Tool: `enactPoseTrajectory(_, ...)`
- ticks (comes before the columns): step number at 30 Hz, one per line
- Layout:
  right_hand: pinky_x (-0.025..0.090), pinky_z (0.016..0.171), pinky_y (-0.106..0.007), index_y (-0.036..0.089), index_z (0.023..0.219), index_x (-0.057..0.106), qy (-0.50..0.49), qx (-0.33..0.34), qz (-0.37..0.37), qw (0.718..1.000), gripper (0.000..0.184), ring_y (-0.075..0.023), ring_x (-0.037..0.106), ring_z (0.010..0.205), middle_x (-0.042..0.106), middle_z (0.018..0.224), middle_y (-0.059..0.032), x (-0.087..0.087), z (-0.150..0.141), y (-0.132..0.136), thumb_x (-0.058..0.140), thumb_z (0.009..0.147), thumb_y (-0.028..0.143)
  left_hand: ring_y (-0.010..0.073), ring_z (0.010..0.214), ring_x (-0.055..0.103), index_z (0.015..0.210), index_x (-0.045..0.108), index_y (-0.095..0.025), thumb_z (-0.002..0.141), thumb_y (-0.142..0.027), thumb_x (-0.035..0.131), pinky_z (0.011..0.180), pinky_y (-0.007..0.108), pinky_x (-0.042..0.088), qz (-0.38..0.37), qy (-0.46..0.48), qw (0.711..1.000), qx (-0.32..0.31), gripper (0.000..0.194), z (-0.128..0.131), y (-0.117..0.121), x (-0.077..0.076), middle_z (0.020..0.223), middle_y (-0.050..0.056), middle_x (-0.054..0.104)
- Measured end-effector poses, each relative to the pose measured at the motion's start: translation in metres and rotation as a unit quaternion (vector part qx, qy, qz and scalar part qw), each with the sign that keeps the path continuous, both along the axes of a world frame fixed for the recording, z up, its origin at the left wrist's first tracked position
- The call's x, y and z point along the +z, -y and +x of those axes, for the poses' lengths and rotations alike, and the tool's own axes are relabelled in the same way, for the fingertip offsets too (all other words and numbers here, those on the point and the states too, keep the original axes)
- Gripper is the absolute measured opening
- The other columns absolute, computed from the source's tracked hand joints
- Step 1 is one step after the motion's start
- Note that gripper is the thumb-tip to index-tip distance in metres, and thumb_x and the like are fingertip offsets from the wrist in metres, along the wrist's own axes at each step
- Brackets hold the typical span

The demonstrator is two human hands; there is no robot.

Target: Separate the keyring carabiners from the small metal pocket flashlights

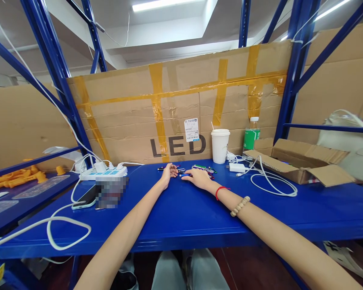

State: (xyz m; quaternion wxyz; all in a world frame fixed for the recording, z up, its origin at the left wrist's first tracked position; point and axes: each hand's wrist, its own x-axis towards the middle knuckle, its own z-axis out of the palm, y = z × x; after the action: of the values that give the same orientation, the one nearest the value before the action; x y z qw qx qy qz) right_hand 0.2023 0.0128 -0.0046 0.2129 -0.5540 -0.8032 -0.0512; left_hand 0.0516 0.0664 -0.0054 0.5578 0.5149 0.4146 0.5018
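On the blue tabletop, toward the back, my left hand (169,173) rests on its side, palm turned to the right. Its fingers are loosely curled and slightly apart, with nothing clearly held. A dark pen (160,168) lies just behind it, partly hidden. My right hand (199,177) reaches in palm down, thumb and forefinger closed about a blue pen (186,175) between the two hands. Beyond its knuckles lies a loose pile of coloured pens (203,167), green, red and purple among them. The right hand covers part of this pile.
A lidded white cup (220,146) and a green-labelled bottle (252,134) stand behind. To the right are a white charger (237,167) with coiled cable and an open cardboard box (302,161). A power strip (104,172) and a phone (87,196) lie left; cardboard (127,121) walls the back.
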Motion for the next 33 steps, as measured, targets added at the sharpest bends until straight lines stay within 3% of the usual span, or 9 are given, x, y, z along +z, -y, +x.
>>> enactPoseTrajectory(19,0.039,0.064,-0.023,0.022,0.088,0.063,0.052,-0.003,-0.015,0.999,0.048,-0.0188,0.06,0.087,0.067,0.092,-0.0039,0.0024,-0.0015,0.0015,0.029,0.086,0.055,0.0062,0.039,0.044,0.055,0.05,-0.014,0.079,-0.024,0.034,0.045,0.017,0.033,0.023,-0.031,0.999,0.0,0.03,0.0022,-0.0006,-0.002,0.046,0.0,0.053)
enactPoseTrajectory(33,0.041,0.071,-0.025,0.022,0.094,0.062,0.056,-0.003,-0.033,0.998,0.039,-0.0182,0.06,0.09,0.066,0.095,-0.0042,0.0048,-0.0032,0.0024,0.03,0.09,0.043,0.0076,0.041,0.044,0.055,0.051,-0.014,0.077,-0.024,0.035,0.047,0.019,0.034,0.044,-0.047,0.998,-0.011,0.029,0.0012,-0.0074,-0.0081,0.048,0.002,0.053)
